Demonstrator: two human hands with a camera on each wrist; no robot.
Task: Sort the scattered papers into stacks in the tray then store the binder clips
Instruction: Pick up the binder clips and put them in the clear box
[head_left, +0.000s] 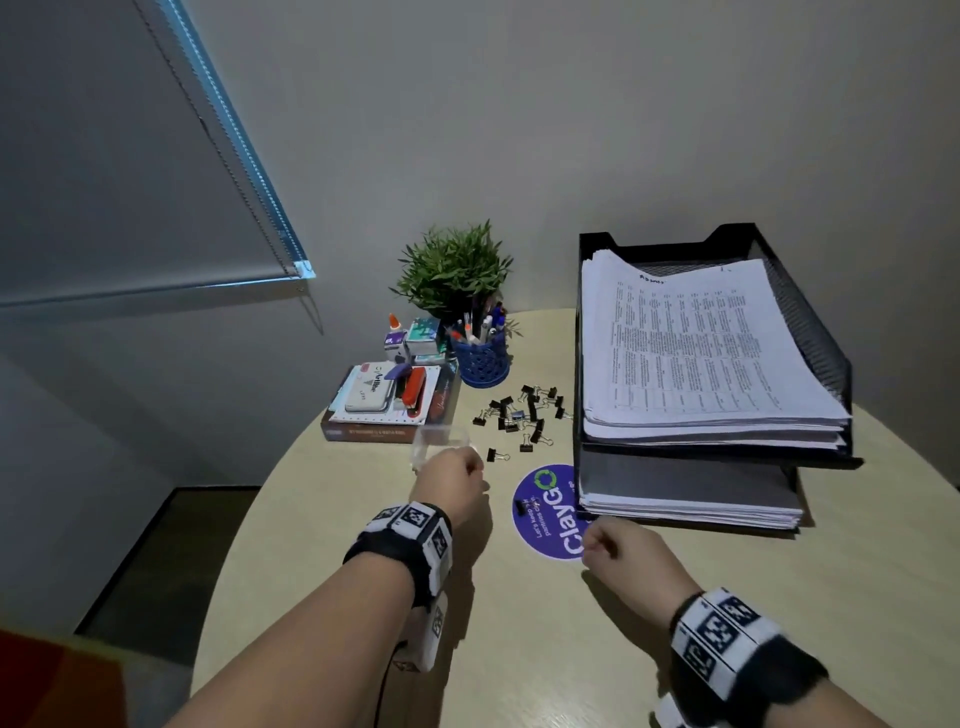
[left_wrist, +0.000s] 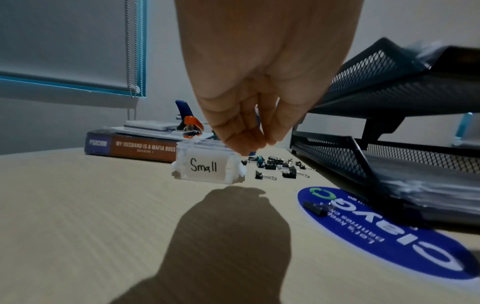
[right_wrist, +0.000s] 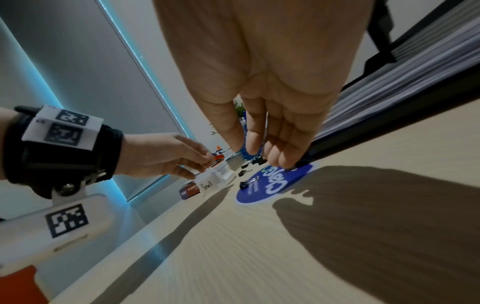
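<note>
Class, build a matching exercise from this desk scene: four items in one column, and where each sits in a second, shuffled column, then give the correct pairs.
Items
1. clear box labelled Small
2. orange stapler
3. lone binder clip
4. printed papers

Places
A. on the blue round sticker
B. in the black mesh tray, top tier
C. under the left hand fingertips
D. on the pile over the book

Pairs: 1-C, 2-D, 3-A, 4-B
</note>
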